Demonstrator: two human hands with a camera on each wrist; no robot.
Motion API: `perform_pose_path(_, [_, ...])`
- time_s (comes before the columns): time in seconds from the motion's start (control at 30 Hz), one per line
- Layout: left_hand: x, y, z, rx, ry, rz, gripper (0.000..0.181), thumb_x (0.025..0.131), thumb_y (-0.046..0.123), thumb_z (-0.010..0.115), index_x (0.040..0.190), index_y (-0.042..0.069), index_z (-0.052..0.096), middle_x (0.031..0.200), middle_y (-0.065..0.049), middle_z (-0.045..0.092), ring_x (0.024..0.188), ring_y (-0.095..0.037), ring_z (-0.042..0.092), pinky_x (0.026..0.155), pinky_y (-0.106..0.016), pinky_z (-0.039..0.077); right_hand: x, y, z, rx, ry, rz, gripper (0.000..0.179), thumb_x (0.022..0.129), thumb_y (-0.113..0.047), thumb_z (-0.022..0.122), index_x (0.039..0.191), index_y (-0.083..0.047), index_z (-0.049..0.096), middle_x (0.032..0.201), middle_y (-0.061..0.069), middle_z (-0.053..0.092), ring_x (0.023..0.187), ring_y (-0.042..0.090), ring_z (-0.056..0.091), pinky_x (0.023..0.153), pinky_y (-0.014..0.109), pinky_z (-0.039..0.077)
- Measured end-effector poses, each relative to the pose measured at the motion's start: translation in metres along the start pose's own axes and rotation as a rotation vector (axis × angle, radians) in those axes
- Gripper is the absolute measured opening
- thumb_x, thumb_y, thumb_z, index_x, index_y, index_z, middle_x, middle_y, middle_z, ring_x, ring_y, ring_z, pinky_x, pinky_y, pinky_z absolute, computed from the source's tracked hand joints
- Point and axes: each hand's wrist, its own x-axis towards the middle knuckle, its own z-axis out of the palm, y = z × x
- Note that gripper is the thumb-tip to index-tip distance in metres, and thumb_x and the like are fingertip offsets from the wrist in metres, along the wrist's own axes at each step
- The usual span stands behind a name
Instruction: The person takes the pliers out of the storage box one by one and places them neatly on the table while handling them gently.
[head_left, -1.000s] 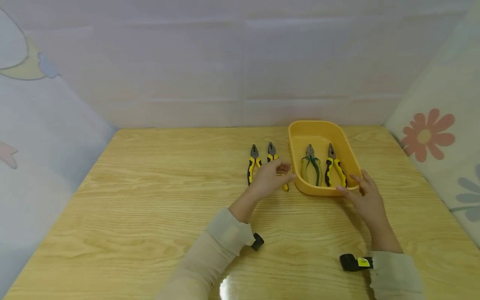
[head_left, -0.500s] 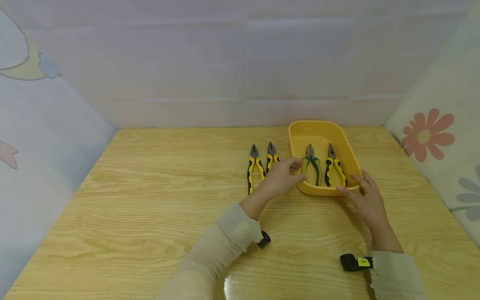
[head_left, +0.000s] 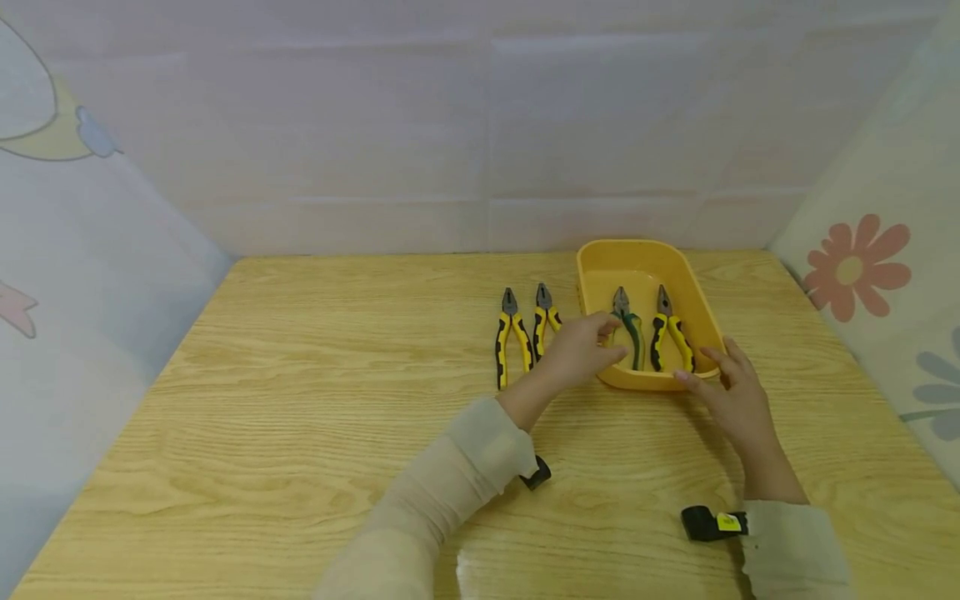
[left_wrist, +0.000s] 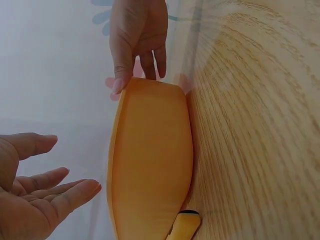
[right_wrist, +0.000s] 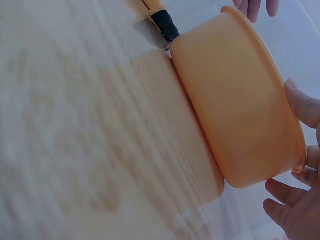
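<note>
A yellow plastic bin stands on the table, holding pliers with green handles and yellow-black pliers with a narrow nose. My left hand hovers over the bin's left rim, beside the green pliers, thumb and fingers apart and nothing between them. At the near right corner my right hand grips the rim, thumb on top and fingers around the outside. Left of the bin lie two more yellow-black pliers, the outer pair and the inner pair; my left hand partly hides the inner pair.
The wood-grain table extends left and in front of the bin. A pale wall rises behind its back edge, with patterned sheets on both sides. The bin's far end is close to that back edge.
My left hand has moved right, from over the inner loose pliers to over the bin's left rim, uncovering more of the loose pliers. My right hand has stayed at the bin's corner.
</note>
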Motion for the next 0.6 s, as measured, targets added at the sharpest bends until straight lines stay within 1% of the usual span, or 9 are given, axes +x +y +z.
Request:
perform_pose_path(0.1, [0.003, 0.002, 0.002, 0.025, -0.003, -0.015, 0.042, 0.084, 0.029, 0.056, 0.122, 0.012, 0.047, 0.118, 0.001, 0.050, 0.103, -0.010, 0.048, 0.078, -0.022, 0.042, 0.000, 0.000, -0.001, 0.018, -0.009, -0.027, 0.070, 0.084, -0.035, 0.054, 0.131, 0.009, 0.026, 0.142, 0.017, -0.004, 0.124, 0.042, 0.007, 0.094, 0.055, 0.015])
perform_pose_path(0.2, [0.005, 0.004, 0.004, 0.053, -0.005, -0.037, 0.046, 0.084, 0.031, 0.056, 0.124, 0.012, 0.045, 0.119, 0.002, 0.050, 0.104, -0.010, 0.047, 0.079, -0.022, 0.041, 0.002, 0.003, -0.002, 0.004, -0.012, -0.013, 0.071, 0.083, -0.037, 0.054, 0.132, 0.006, 0.025, 0.142, 0.015, -0.005, 0.124, 0.041, 0.008, 0.094, 0.054, 0.016])
perform_pose_path(0.3, [0.006, 0.006, 0.005, 0.082, -0.011, -0.057, 0.048, 0.084, 0.033, 0.055, 0.125, 0.012, 0.044, 0.119, 0.002, 0.050, 0.105, -0.009, 0.047, 0.079, -0.021, 0.041, 0.006, 0.013, 0.000, -0.002, -0.009, -0.011, 0.072, 0.082, -0.039, 0.055, 0.132, 0.004, 0.026, 0.143, 0.011, -0.005, 0.124, 0.040, 0.009, 0.094, 0.053, 0.018])
perform_pose_path(0.4, [0.008, 0.007, 0.007, 0.104, -0.015, -0.061, 0.048, 0.084, 0.033, 0.056, 0.125, 0.011, 0.043, 0.119, 0.001, 0.050, 0.104, -0.010, 0.048, 0.078, -0.021, 0.042, 0.012, 0.029, 0.002, -0.025, 0.000, -0.001, 0.075, 0.080, -0.044, 0.056, 0.133, 0.001, 0.027, 0.143, 0.006, -0.005, 0.125, 0.036, 0.010, 0.094, 0.052, 0.019])
perform_pose_path(0.47, [0.010, 0.009, 0.008, 0.119, -0.013, -0.063, 0.048, 0.083, 0.032, 0.056, 0.125, 0.011, 0.044, 0.118, 0.001, 0.051, 0.102, -0.010, 0.049, 0.076, -0.021, 0.042, 0.014, 0.034, 0.003, -0.020, -0.001, -0.007, 0.075, 0.080, -0.044, 0.056, 0.134, 0.000, 0.027, 0.143, 0.005, -0.005, 0.125, 0.036, 0.009, 0.094, 0.053, 0.019])
perform_pose_path(0.53, [0.011, 0.010, 0.009, 0.129, -0.010, -0.070, 0.048, 0.083, 0.032, 0.057, 0.125, 0.012, 0.044, 0.117, 0.000, 0.051, 0.100, -0.010, 0.050, 0.074, -0.021, 0.043, 0.014, 0.033, 0.003, -0.027, 0.000, 0.003, 0.075, 0.080, -0.044, 0.055, 0.134, -0.001, 0.027, 0.143, 0.003, -0.005, 0.126, 0.035, 0.010, 0.094, 0.052, 0.019])
perform_pose_path(0.6, [0.013, 0.012, 0.010, 0.140, -0.006, -0.076, 0.048, 0.083, 0.032, 0.057, 0.124, 0.012, 0.045, 0.116, 0.000, 0.052, 0.097, -0.009, 0.052, 0.071, -0.020, 0.043, 0.010, 0.025, 0.002, -0.008, -0.004, -0.007, 0.074, 0.081, -0.042, 0.055, 0.133, 0.002, 0.026, 0.143, 0.005, -0.006, 0.125, 0.037, 0.009, 0.094, 0.052, 0.018])
